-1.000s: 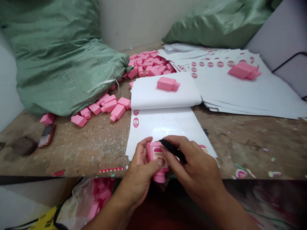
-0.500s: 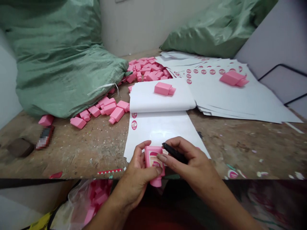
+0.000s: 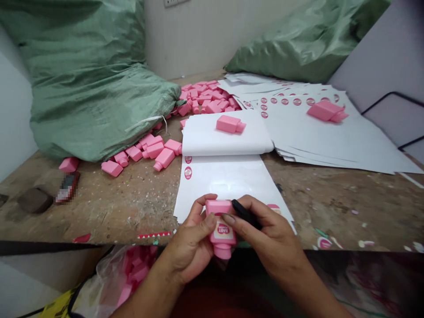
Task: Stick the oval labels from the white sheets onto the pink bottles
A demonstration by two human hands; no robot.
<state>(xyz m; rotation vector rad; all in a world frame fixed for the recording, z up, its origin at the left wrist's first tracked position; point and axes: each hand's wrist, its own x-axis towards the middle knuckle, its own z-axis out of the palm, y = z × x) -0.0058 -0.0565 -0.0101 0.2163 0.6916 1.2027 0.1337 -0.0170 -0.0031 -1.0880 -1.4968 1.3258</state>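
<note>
My left hand (image 3: pixel 190 240) grips a small pink bottle (image 3: pixel 221 230) at the table's front edge, cap pointing toward me, a sticker label showing on its face. The thumb of my right hand (image 3: pixel 270 236) presses on that label, while its fingers hold a black pen-like tool (image 3: pixel 245 213). Under both hands lies a white sticker sheet (image 3: pixel 228 181) with two labels left at its upper left corner.
A folded sheet stack (image 3: pixel 225 137) carries one pink bottle (image 3: pixel 230 124). More sheets (image 3: pixel 331 132) with another bottle (image 3: pixel 326 110) spread to the right. Loose pink bottles (image 3: pixel 155 150) spill from a green sack (image 3: pixel 89 97). A bag of bottles (image 3: pixel 129 274) hangs below the table edge.
The bottle has turned in my left hand so its labelled face now points up at me. My right thumb has moved onto the label.
</note>
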